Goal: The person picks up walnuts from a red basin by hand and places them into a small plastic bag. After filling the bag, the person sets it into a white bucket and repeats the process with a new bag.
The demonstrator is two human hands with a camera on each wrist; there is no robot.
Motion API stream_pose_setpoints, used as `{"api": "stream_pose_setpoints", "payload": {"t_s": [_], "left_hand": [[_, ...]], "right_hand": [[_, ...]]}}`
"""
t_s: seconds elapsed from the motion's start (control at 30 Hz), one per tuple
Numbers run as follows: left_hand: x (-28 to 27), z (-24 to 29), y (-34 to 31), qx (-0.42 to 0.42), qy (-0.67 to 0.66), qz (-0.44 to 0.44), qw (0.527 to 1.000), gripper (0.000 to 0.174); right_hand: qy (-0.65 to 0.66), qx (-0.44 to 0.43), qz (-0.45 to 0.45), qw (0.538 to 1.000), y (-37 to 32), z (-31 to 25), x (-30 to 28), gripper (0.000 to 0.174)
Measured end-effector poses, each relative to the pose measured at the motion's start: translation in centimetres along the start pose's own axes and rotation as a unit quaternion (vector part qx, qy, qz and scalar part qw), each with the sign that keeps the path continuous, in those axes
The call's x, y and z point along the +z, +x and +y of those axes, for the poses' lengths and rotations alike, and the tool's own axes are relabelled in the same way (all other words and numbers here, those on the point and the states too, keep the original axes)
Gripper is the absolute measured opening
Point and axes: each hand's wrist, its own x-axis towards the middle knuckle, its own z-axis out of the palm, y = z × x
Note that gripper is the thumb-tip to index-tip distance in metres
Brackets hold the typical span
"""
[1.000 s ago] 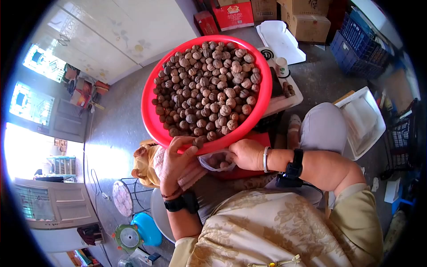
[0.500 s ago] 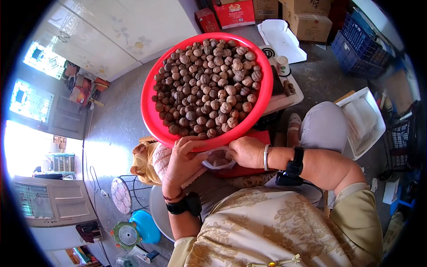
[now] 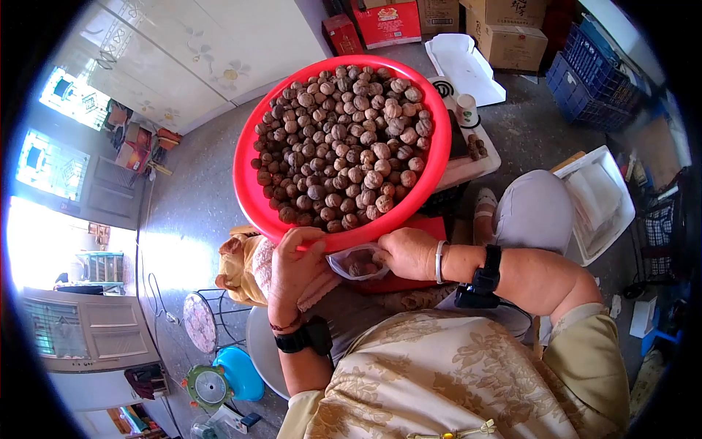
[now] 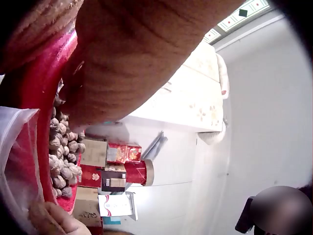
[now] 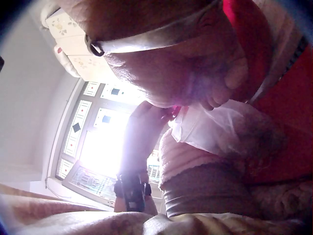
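Note:
A large red basin (image 3: 431,175) heaped with walnuts (image 3: 344,146) stands tilted toward me. At its near rim is my left hand (image 3: 292,267), fingers bent over the edge and thumb below; I cannot tell whether a walnut is between the fingertips. In the left wrist view this hand (image 4: 132,54) overlaps the rim beside the walnuts. My right hand (image 3: 411,254) pinches the edge of a clear plastic bag (image 3: 355,271) just below the rim. Several walnuts lie inside the bag, whose mouth gapes toward my left hand. In the right wrist view the bag (image 5: 210,127) hangs from the right fingers.
A dog (image 3: 245,267) in a pink cover is left of my left hand. Behind the basin's right side is a white stand (image 3: 468,168) with a paper cup (image 3: 466,113). White foam trays (image 3: 603,194), blue crates (image 3: 589,88) and cartons (image 3: 512,44) line the right and back.
A second ago my left fingers held a walnut at the rim; half a second ago the hand was nearer the bag's mouth. It is now back against the rim. The right hand keeps its place.

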Motion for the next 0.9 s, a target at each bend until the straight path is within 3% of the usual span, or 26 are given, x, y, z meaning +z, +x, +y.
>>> {"api": "stream_pose_setpoints", "payload": {"t_s": [0.03, 0.1, 0.23, 0.3, 0.43, 0.63, 0.7, 0.77, 0.9], "left_hand": [[-0.1, 0.4, 0.0, 0.0, 0.0, 0.0, 1.0, 0.021], [-0.6, 1.4, 0.1, 0.093, 0.22, 0.075, 0.968, 0.018], [-2.2, -0.9, 1.3, 0.128, 0.267, 0.146, 0.944, 0.016], [-2.9, -2.0, 2.3, 0.154, 0.334, 0.201, 0.908, 0.015], [-4.4, -4.0, 4.4, 0.152, 0.377, 0.222, 0.886, 0.017], [-4.6, -3.0, 6.8, 0.067, 0.494, 0.194, 0.845, 0.03], [-4.9, -2.8, 7.5, 0.02, 0.531, 0.136, 0.836, 0.038], [-4.7, -2.6, 8.2, -0.005, 0.546, 0.129, 0.828, 0.039], [-4.0, -2.2, 8.6, -0.054, 0.566, 0.143, 0.81, 0.041]], "right_hand": [[-0.005, -0.009, 0.009, 1.0, 0.0, 0.0, 0.1, 0.025], [-0.011, -0.019, 0.017, 1.0, -0.1, -0.1, 0.2, 0.025], [0.007, -0.021, 0.041, 0.999, -0.2, -0.1, 0.4, 0.025], [0.001, -0.014, 0.03, 0.999, -0.2, 0.0, 0.4, 0.026], [-0.012, -0.013, 0.025, 1.0, -0.4, -0.3, 0.1, 0.028], [-0.013, -0.018, 0.033, 0.999, -0.2, 0.1, 0.6, 0.028], [-0.013, -0.018, 0.036, 0.999, -0.2, -0.1, 0.3, 0.028], [-0.014, 0.017, -0.004, 1.0, -0.2, -0.6, -0.2, 0.029], [-0.015, 0.001, 0.01, 1.0, -0.1, 0.0, 0.3, 0.028]]}}
